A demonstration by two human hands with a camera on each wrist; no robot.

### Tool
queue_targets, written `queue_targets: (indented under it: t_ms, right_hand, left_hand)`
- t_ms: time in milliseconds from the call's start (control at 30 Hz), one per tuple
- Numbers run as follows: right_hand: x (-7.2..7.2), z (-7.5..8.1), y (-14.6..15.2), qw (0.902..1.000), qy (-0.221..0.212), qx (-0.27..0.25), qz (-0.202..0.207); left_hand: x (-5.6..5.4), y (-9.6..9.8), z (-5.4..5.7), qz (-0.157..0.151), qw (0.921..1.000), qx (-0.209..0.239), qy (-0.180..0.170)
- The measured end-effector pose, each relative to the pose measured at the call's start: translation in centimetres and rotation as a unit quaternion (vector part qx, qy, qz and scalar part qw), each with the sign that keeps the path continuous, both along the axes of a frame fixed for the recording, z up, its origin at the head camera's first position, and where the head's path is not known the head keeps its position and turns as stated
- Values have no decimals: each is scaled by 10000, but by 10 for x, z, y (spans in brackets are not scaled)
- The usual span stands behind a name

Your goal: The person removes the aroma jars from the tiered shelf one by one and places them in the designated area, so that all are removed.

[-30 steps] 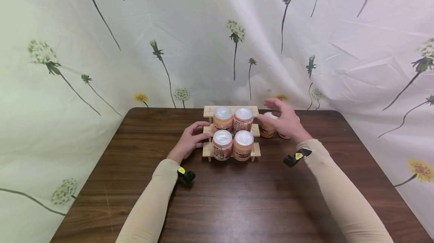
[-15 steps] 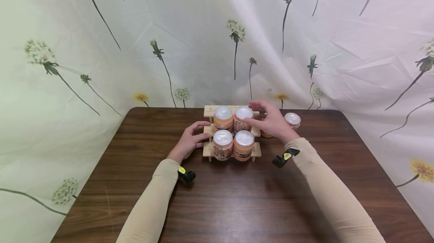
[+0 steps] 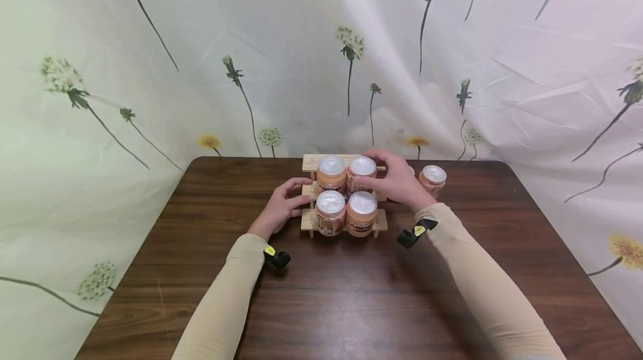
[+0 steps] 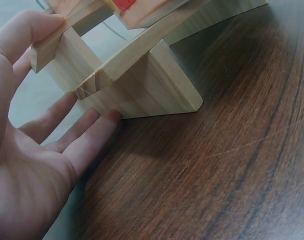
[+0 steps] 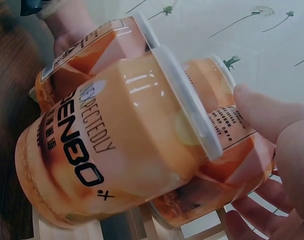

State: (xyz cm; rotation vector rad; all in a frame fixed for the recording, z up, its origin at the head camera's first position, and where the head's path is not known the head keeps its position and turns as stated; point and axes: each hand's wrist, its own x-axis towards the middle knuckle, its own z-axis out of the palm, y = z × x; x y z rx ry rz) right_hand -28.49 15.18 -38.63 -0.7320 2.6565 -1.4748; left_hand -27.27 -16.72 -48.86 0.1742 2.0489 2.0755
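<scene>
A wooden three-step rack (image 3: 307, 220) holds orange plastic jars with clear ridged lids in two rows. My left hand (image 3: 278, 209) is at the rack's left side. In the left wrist view its thumb (image 4: 34, 27) rests at the end of a plank, and the outstretched fingers touch the side panel. My right hand (image 3: 397, 181) holds the back right jar (image 3: 361, 169), thumb at the near side and fingers round the far side. In front of it stands the front right jar (image 5: 112, 135). The back left jar (image 3: 331, 173) and front left jar (image 3: 330, 215) stand beside these.
Another jar (image 3: 433, 177) stands on the dark wooden table (image 3: 331, 293) right of the rack. One more jar is mostly hidden behind my right hand. A dandelion-print cloth (image 3: 291, 70) hangs close behind the table.
My right hand has moved left from over the loose jars to the back right jar on the rack and closed round it. My left hand has stayed at the rack's side.
</scene>
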Motion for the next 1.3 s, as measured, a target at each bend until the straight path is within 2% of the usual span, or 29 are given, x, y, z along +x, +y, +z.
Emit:
queue_targets:
  t_ms: [500, 767, 1033, 1300]
  right_hand:
    - [1, -1, -1, 9983, -399, -420, -54]
    - [-2, -3, 3, 9980, -291, -525, -193]
    - [2, -1, 8, 9976, -204, -468, -476]
    - [2, 0, 21, 9947, -282, -730, -671]
  left_hand:
    - [-1, 2, -2, 11, 9999, 124, 50]
    - [0, 1, -2, 32, 9999, 132, 67]
    - [0, 0, -3, 55, 9999, 116, 64]
    - [-1, 1, -3, 45, 9999, 138, 56]
